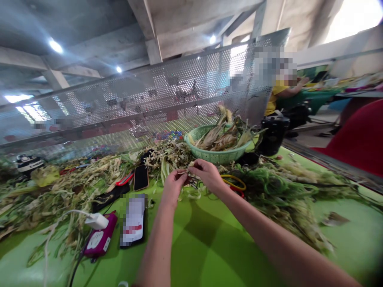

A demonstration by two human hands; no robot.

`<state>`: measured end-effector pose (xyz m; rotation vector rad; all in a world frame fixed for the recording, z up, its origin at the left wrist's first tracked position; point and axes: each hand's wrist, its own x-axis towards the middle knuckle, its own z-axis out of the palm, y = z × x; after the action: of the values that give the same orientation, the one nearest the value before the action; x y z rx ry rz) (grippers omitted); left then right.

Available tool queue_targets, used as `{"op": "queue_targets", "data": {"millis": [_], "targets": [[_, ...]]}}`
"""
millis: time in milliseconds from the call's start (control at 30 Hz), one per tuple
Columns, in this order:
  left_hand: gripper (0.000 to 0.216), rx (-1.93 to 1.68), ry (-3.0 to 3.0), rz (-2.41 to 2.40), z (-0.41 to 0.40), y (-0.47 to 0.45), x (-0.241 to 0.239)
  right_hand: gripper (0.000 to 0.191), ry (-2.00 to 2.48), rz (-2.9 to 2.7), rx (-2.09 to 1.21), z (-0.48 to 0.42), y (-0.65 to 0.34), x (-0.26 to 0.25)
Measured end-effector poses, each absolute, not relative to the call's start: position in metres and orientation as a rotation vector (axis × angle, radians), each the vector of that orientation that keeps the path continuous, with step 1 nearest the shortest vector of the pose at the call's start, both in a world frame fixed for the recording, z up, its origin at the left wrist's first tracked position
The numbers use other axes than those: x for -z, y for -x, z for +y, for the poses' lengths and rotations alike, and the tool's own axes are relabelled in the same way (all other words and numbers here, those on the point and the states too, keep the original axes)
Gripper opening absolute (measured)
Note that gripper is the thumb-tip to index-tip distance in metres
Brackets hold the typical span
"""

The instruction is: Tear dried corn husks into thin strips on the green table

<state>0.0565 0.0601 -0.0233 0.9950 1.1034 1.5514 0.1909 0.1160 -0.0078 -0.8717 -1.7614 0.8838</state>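
Observation:
My left hand (174,184) and my right hand (207,173) meet over the green table (203,247), fingers pinched together on a thin pale strip of corn husk (186,172). More loose husk strips (191,193) lie just under the hands. Behind them a heap of dry husks (167,157) spreads out. A green basket (215,153) filled with husks stands just beyond my right hand. Scissors with yellow and red loops (236,184) lie right of my right wrist.
Phones (141,177) (133,220) and a magenta power bank with a white plug (98,235) lie at the left. Husk piles (60,191) (284,191) cover both sides. A perforated metal screen (149,95) walls the back. A person in yellow (278,95) sits far right.

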Motion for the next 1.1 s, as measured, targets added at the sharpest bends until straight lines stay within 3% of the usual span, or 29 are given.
{"op": "queue_targets", "data": {"millis": [133,267,433,867,1100], "targets": [[0.024,-1.568,-1.132,1.155,0.06,-0.056,0.023,0.026,0.866,-1.71,-0.977,0.116,-0.189,0.009],[0.019,-1.594,-1.351,1.241,0.059,-0.056,0.019,0.031,0.789,-1.562,-1.306,0.113,-0.188,0.008],[0.021,-1.692,-1.206,1.196,0.056,-0.062,0.016,0.034,0.701,-1.471,-1.411,0.112,-0.186,0.006],[0.025,-1.622,-1.403,1.49,0.053,-0.062,0.015,0.026,0.871,-1.81,-0.769,0.113,-0.19,0.005],[0.018,-1.638,-1.428,1.548,0.052,-0.063,0.014,0.022,0.906,-1.898,-0.659,0.111,-0.189,0.006]]}}
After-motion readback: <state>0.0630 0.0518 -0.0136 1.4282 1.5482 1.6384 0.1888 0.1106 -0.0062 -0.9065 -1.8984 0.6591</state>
